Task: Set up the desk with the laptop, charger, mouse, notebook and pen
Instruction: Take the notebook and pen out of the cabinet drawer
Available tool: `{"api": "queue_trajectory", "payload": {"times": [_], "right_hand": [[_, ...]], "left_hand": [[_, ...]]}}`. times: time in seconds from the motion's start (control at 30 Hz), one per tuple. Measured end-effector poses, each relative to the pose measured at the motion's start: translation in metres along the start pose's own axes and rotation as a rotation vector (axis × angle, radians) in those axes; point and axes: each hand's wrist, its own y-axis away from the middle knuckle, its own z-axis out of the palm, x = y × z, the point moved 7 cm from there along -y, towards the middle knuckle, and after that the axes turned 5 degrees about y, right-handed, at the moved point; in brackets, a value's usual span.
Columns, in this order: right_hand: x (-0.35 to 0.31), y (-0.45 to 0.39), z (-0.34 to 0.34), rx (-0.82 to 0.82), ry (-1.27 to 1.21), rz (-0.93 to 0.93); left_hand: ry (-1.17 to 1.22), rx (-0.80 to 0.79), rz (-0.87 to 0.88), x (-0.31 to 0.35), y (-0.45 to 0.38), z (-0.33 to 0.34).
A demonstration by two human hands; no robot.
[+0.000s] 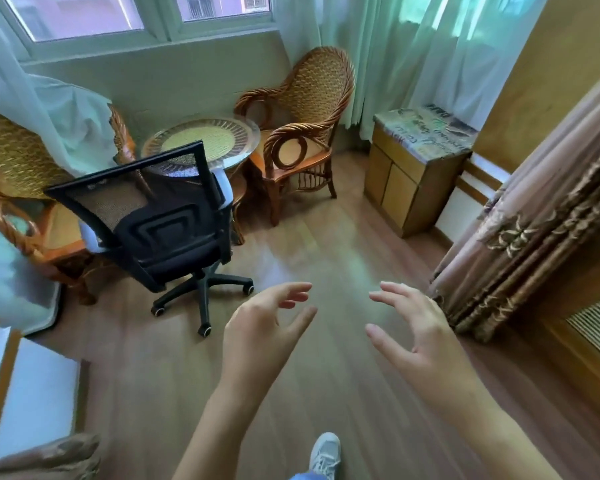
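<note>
My left hand and my right hand are raised in front of me over the wooden floor, both empty, with fingers spread and loosely bent towards each other. No laptop, charger, mouse, notebook or pen shows in the head view. A white surface with wooden trim lies at the lower left; I cannot tell whether it is the desk.
A black mesh office chair on castors stands left of centre. Behind it are a round glass-topped wicker table and two wicker armchairs. A small wooden cabinet stands at the right, beside brown patterned curtains. My shoe is at the bottom.
</note>
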Motion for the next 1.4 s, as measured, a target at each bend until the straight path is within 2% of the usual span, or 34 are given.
{"api": "queue_trajectory", "payload": {"times": [0.43, 0.83, 1.03, 1.23, 1.4], "right_hand": [[0.096, -0.172, -0.04, 0.062, 0.0, 0.11], [0.211, -0.368, -0.091, -0.014, 0.072, 0.015], [0.242, -0.457, -0.108, -0.02, 0.086, -0.038], [0.272, -0.518, -0.109, -0.033, 0.067, -0.022], [0.299, -0.598, -0.102, 0.006, 0.06, 0.035]], "left_hand": [[-0.001, -0.097, 0.055, 0.029, -0.191, 0.095], [-0.035, -0.039, 0.014, 0.073, -0.369, 0.21], [-0.032, -0.023, 0.006, 0.086, -0.443, 0.249], [-0.04, -0.055, -0.002, 0.085, -0.513, 0.281], [-0.05, -0.113, 0.024, 0.075, -0.602, 0.307]]}}
